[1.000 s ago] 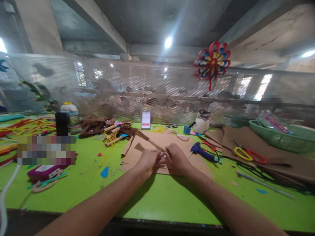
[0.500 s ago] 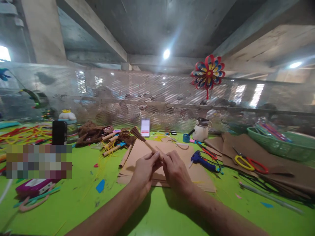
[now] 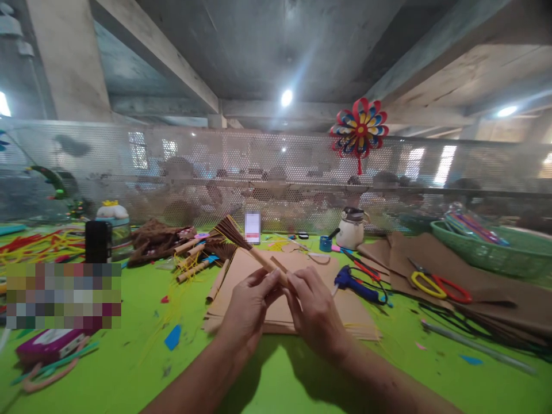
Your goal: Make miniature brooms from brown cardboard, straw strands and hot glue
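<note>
Holding 1 fringed paper roll (image 3: 260, 257), slanted away.
Left hand (image 3: 249, 299) is pinching its shaft; right hand (image 3: 318, 310) is gripping its near end, apparently preventing unrolling.

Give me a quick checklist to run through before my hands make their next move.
1. Grip: ok; left hand and right hand both hold the fringed paper roll.
2. Roll's near end secured: cannot tell; your fingers hide it.
3. Paper stack lying flat beneath your hands: ok.
4. Glue gun apart from your hands: ok; it lies to their right.
5. Glue gun hot: cannot tell.
6. Table free of scraps: not ok; a blue scrap lies to your left.
</note>
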`<action>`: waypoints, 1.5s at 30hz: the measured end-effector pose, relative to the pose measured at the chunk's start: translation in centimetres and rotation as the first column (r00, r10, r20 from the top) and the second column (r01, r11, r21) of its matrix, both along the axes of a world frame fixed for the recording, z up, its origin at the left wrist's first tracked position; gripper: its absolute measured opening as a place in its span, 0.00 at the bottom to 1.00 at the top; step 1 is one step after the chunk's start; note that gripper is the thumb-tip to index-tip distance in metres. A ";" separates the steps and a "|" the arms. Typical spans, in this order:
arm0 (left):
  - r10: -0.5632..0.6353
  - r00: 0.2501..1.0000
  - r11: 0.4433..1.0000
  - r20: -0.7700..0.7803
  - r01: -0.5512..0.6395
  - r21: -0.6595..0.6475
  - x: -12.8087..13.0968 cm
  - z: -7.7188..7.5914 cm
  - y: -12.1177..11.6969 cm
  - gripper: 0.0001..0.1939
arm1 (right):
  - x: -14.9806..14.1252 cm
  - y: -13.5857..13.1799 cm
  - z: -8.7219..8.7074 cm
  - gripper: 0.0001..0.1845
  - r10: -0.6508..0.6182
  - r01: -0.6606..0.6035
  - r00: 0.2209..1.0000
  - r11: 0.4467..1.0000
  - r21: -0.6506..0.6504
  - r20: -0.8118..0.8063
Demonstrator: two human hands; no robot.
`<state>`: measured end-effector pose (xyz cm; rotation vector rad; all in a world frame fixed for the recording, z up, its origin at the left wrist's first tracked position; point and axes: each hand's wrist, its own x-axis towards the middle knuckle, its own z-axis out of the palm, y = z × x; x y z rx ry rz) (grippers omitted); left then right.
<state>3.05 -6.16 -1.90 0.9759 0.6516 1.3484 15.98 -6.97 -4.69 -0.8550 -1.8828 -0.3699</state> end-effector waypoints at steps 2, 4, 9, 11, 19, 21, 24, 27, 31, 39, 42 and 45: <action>-0.002 1.000 1.000 0.000 0.002 0.013 0.0 0.1 -0.1 0.12 | -0.1 -0.1 0.1 0.12 0.005 -0.005 1.000 1.000 -0.007 -0.007; -0.002 1.000 1.000 -0.017 0.003 0.023 0.0 0.1 -0.1 0.12 | -0.1 -0.1 0.1 0.11 0.008 -0.008 1.000 1.000 -0.018 -0.016; 0.045 0.997 0.999 -0.063 -0.043 0.025 0.0 -0.2 0.2 0.11 | -0.3 0.1 -0.4 0.11 -0.014 0.015 1.000 1.000 -0.025 0.020; 0.053 0.995 0.999 -0.081 -0.052 0.016 -0.1 -0.4 0.5 0.10 | -0.4 0.3 -0.6 0.11 -0.025 0.026 0.999 0.999 -0.026 0.044; 0.040 0.994 0.999 -0.105 -0.043 -0.028 -0.5 -0.6 1.4 0.13 | 0.0 0.2 -0.5 0.08 -0.001 0.005 1.000 0.985 -0.173 0.021; 0.038 0.994 0.999 -0.099 -0.041 -0.026 -0.6 -0.7 1.7 0.14 | 0.2 0.3 -0.4 0.07 0.018 -0.030 0.998 0.979 -0.200 -0.058; 0.027 0.996 1.000 -0.086 -0.027 -0.005 -0.8 -0.9 1.9 0.14 | 0.6 0.6 -0.5 0.08 0.023 -0.063 0.986 0.968 -0.241 -0.165; 0.033 0.997 0.999 -0.068 -0.032 0.014 -0.8 -0.8 2.0 0.13 | 0.9 1.1 -0.8 0.11 0.009 -0.079 0.974 0.951 -0.299 -0.228; 0.038 0.995 0.999 -0.089 -0.037 0.016 -0.9 -0.6 1.9 0.12 | 1.0 1.2 -0.7 0.17 0.001 -0.132 0.951 0.906 -0.403 -0.310; -0.021 0.988 0.996 -0.154 0.034 0.082 -0.7 -0.6 1.7 0.09 | 0.0 1.1 0.0 0.25 0.023 -0.564 0.778 0.466 -0.682 -0.628; -0.051 0.982 0.995 -0.181 0.065 0.076 -0.7 -0.6 1.9 0.09 | -0.2 1.1 0.2 0.26 0.006 -0.706 0.658 0.352 -0.615 -0.753; -0.042 0.985 0.998 -0.165 0.049 0.039 -0.7 -0.5 2.1 0.08 | -0.2 1.2 0.2 0.27 -0.006 -0.759 0.588 0.341 -0.555 -0.809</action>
